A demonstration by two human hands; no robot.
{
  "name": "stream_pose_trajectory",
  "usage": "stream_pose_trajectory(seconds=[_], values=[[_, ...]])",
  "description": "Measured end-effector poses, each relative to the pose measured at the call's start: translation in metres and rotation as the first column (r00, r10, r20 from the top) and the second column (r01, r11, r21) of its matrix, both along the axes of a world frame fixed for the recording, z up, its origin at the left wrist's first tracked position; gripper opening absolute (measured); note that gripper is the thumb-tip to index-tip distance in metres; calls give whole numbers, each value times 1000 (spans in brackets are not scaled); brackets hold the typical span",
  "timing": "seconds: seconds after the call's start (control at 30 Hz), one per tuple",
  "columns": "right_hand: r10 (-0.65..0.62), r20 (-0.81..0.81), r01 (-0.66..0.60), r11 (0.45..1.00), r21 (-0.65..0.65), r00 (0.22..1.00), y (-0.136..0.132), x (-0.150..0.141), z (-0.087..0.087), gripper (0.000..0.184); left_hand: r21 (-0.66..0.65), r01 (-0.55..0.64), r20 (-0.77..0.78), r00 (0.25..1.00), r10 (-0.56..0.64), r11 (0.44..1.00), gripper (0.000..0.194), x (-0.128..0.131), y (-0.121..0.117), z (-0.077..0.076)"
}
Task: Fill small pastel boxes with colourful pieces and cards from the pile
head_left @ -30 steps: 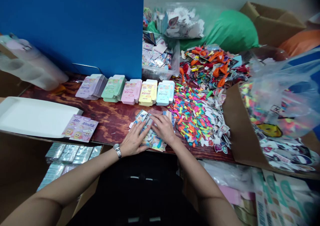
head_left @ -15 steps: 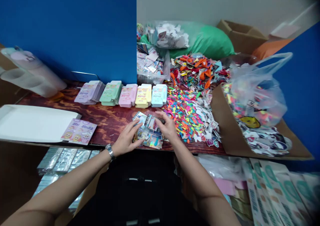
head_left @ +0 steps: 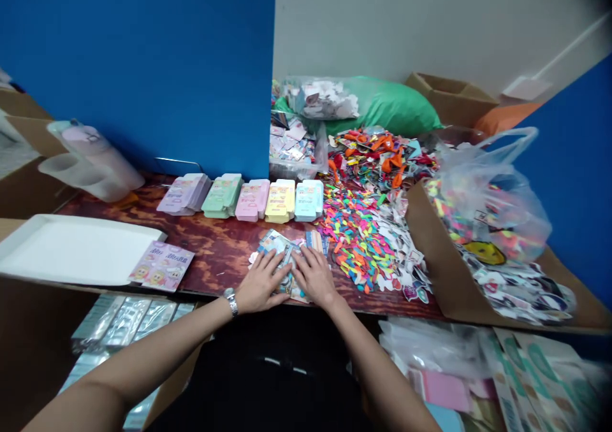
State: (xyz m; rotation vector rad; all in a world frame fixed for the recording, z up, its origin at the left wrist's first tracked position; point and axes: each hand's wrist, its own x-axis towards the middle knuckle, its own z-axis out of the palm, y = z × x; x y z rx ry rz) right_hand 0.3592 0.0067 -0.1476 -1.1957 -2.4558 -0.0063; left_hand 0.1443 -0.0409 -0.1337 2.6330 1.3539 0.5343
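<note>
My left hand (head_left: 261,283) and my right hand (head_left: 314,276) lie side by side, fingers stretched flat, on a small pile of colourful cards (head_left: 277,244) at the front edge of the dark wooden table (head_left: 215,244). A watch sits on my left wrist. Right of my right hand spreads a heap of small bright balloons (head_left: 356,231). Behind the cards stands a row of flat pastel boxes (head_left: 253,197) in purple, green, pink, yellow and blue.
A white tray (head_left: 71,247) and a purple card sheet (head_left: 161,265) lie at the left. A brown cardboard flap (head_left: 433,247), a plastic bag (head_left: 488,199) and stickers (head_left: 516,285) fill the right. A blue partition (head_left: 143,69) stands behind. Foil packs (head_left: 124,314) lie below the table.
Both hands were lifted slightly with fingers gathering the cards half a second ago; now they press flat on the pile again. The camera has tilted upward.
</note>
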Motion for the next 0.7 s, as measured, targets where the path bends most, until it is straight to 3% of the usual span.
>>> stream_pose_trajectory(seconds=[0.17, 0.27, 0.37, 0.47, 0.53, 0.6, 0.7], values=[[8, -48, -5, 998, 63, 999, 1, 2, -10, 39, -31, 3, 17, 1000, -2, 1000, 73, 2, 3, -10], [44, -70, -38, 995, 89, 997, 2, 3, -9, 39, 6, -10, 56, 998, 10, 1000, 70, 0, -1, -8], [61, -90, -53, 994, 95, 994, 3, 3, -8, 39, 85, -80, 119, 990, 70, 993, 58, -10, -2, 11], [57, -105, -49, 995, 83, 993, 2, 4, -9, 38, 170, -263, 170, 957, 234, 950, 48, -41, 9, 43], [54, -117, -46, 997, 69, 992, 2, 4, -10, 38, 217, -439, 210, 893, 398, 872, 46, -76, 25, 64], [52, -129, -45, 997, 58, 990, 2, 4, -12, 38, 191, -633, 225, 772, 595, 750, 49, -117, 47, 80], [51, -135, -43, 997, 68, 989, 2, 4, -12, 38, 15, -868, 48, 497, 866, 497, 61, -177, 83, 90]])
